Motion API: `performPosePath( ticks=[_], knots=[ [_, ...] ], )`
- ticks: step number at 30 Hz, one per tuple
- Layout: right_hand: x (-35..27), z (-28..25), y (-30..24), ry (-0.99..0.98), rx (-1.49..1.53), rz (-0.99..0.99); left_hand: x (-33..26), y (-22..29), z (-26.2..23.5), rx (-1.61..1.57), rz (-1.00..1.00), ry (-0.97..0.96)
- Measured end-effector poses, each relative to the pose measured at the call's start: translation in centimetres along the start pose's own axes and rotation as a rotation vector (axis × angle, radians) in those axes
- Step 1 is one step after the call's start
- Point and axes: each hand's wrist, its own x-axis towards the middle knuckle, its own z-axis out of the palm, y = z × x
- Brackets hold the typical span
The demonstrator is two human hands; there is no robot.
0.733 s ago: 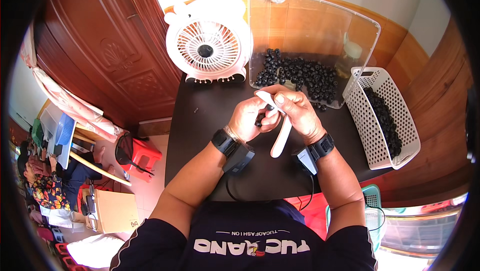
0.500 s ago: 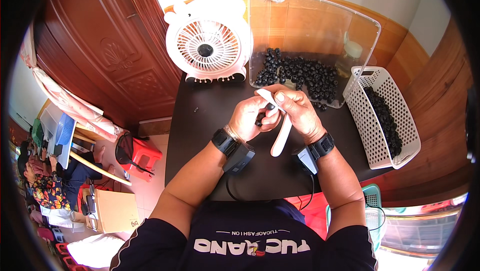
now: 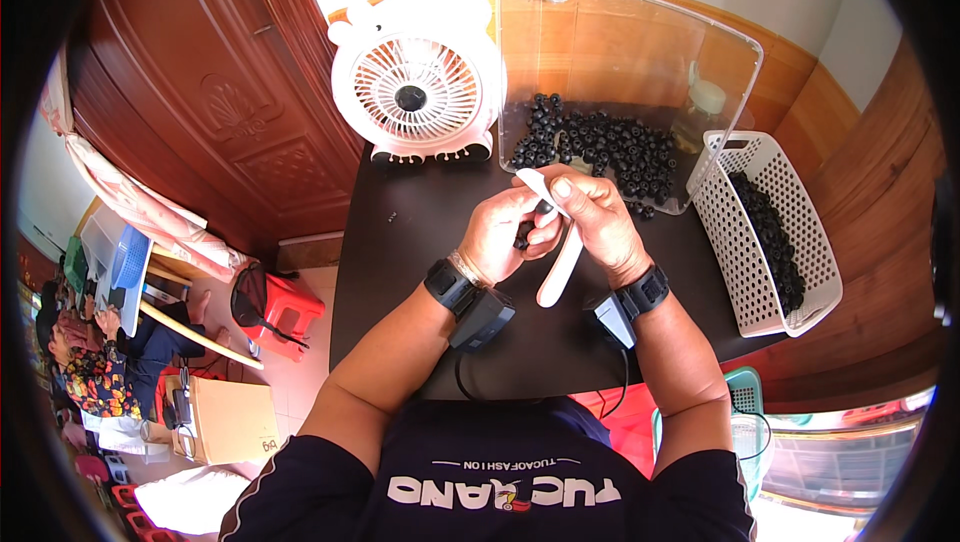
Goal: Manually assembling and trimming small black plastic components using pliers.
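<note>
While L hand [image 3: 498,234] pinches blk ball [image 3: 544,208] | R hand [image 3: 600,226] grips tool [image 3: 560,270] | clr bin [image 3: 610,57]: blk balls [image 3: 612,142] | basket [image 3: 738,262] (wht): dk pcs [image 3: 768,247]

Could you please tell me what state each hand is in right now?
Left hand: closed, holding small, round, black pieces.
Right hand: closed, holding a long, narrow, pale tool.
</note>
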Motion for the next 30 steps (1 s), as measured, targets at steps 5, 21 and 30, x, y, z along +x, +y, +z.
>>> performPosePath(
  ticks=[5, 21, 30],
  knots=[
    [-0.12, -0.14, -0.17, -0.007, 0.050, 0.057, 0.03, 0.06, 0.23, -0.027, -0.048, 0.035],
    [-0.08, -0.07, -0.13, 0.000, 0.036, 0.039, -0.05, 0.15, 0.10, -0.032, -0.057, 0.020],
    [-0.10, 0.21, -0.18, -0.001, 0.066, 0.068, -0.09, 0.07, -0.19, -0.029, -0.062, 0.018]
  ],
)
